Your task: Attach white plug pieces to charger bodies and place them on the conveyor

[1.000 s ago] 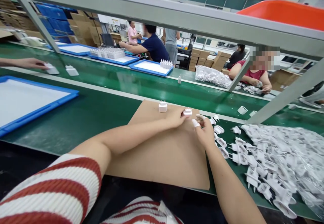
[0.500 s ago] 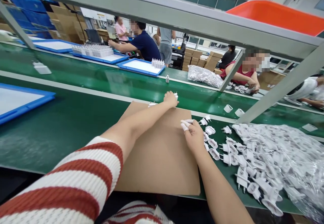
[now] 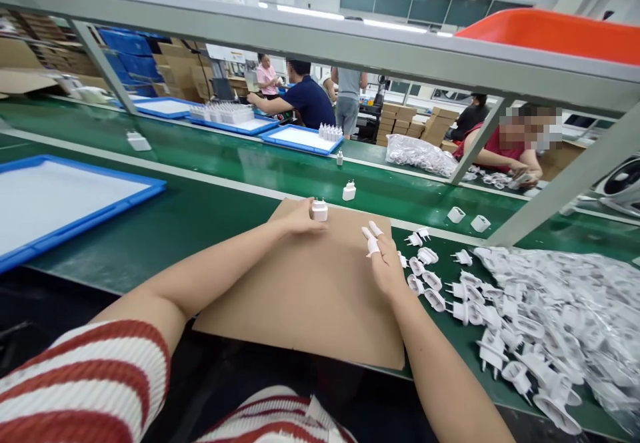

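My left hand (image 3: 299, 219) is closed around a white plug charger (image 3: 319, 211) at the far edge of a brown cardboard sheet (image 3: 305, 289). The charger's two pins point up. My right hand (image 3: 386, 259), with white covers on some fingertips, is held over the sheet's right side. Its fingers are stretched out and nothing shows in them. Another white charger (image 3: 349, 191) stands pins up on the green belt beyond the sheet. Several loose white plug parts (image 3: 434, 299) lie just right of my right hand.
A clear plastic bag (image 3: 575, 309) spills many plug parts at right. A blue-rimmed tray (image 3: 100, 229) lies at left. Two white housings (image 3: 455, 215) rest on the belt. A grey shelf beam (image 3: 300, 43) crosses overhead, with a slanted post at right. Co-workers sit across the belt.
My left hand has let go of a charger on the belt, come back left and closed on another at the sheet's edge. My right hand stays about where it was. The view has shifted.
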`<state>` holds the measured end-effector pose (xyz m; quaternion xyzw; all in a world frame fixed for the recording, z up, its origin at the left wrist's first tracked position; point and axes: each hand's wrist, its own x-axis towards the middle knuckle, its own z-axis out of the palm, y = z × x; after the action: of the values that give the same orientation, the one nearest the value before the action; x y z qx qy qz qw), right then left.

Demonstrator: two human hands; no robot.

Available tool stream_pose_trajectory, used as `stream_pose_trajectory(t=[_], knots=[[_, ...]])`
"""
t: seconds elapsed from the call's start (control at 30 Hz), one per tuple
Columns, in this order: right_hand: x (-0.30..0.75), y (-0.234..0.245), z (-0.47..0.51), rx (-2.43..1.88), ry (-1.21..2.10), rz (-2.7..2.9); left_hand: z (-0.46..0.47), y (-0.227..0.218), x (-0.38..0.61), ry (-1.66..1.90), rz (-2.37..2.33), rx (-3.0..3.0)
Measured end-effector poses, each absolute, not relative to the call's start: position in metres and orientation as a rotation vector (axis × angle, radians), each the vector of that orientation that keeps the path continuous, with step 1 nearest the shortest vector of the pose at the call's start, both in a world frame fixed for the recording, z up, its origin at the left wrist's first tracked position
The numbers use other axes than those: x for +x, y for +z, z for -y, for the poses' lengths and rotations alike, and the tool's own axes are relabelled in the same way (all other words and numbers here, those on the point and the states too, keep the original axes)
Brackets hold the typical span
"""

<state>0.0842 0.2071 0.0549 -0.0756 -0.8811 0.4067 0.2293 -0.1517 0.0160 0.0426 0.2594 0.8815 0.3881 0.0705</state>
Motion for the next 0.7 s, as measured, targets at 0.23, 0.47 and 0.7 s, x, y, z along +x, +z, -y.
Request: stream_pose_trajectory(t=[0.23,0.47,0.7], knots=[[0.083,0.055,-0.210,-0.161,1.082,2.320,-0.037,0.044,-0.120,1.405,-2.438,1.025],[0.086,0.058,-0.198,-0.131,1.368,2.236,-0.035,0.042,-0.040,1.380,-2.146,1.313],[0.092,0.078,-0.199,-0.179,1.622,2.161,-0.025,0.053,-0.030,1.418,-2.052,1.483]])
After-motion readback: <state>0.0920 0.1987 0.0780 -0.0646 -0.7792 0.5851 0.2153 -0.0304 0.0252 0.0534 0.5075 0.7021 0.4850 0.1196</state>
